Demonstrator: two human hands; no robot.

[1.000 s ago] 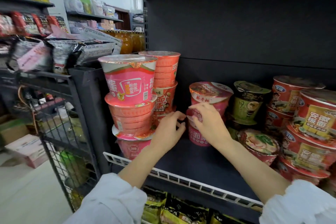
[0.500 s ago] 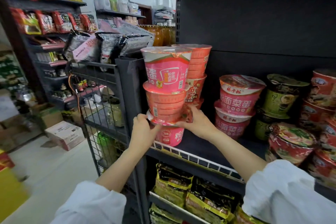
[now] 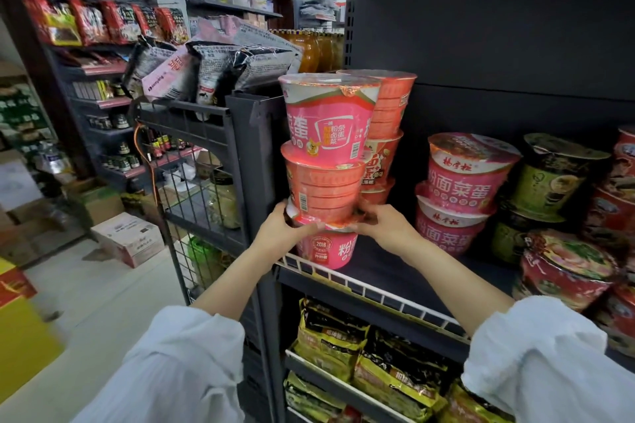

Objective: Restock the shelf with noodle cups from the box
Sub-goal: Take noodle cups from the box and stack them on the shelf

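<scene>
A stack of three pink noodle cups stands at the left front of the dark shelf [image 3: 385, 280]: top cup [image 3: 330, 124], middle cup [image 3: 323, 191], bottom cup [image 3: 326, 249]. My left hand [image 3: 281, 233] grips the stack's left side where the middle and bottom cups meet. My right hand [image 3: 385, 227] presses the same seam from the right. A second pink stack [image 3: 386, 134] stands right behind. Two more pink cups [image 3: 464, 189] are stacked to the right. The box is not in view.
Green cups [image 3: 546, 189] and red cups [image 3: 563, 271] fill the shelf's right side. A white wire rail [image 3: 371, 292] edges the shelf front. Yellow noodle packs [image 3: 371, 354] lie on the shelf below. A black wire rack [image 3: 196, 161] with snack bags stands to the left. Cartons [image 3: 127, 239] sit on the floor.
Both hands moved left from the two-cup stack to the front three-cup stack and closed on its lower seam. My view swung left, showing more of the aisle.
</scene>
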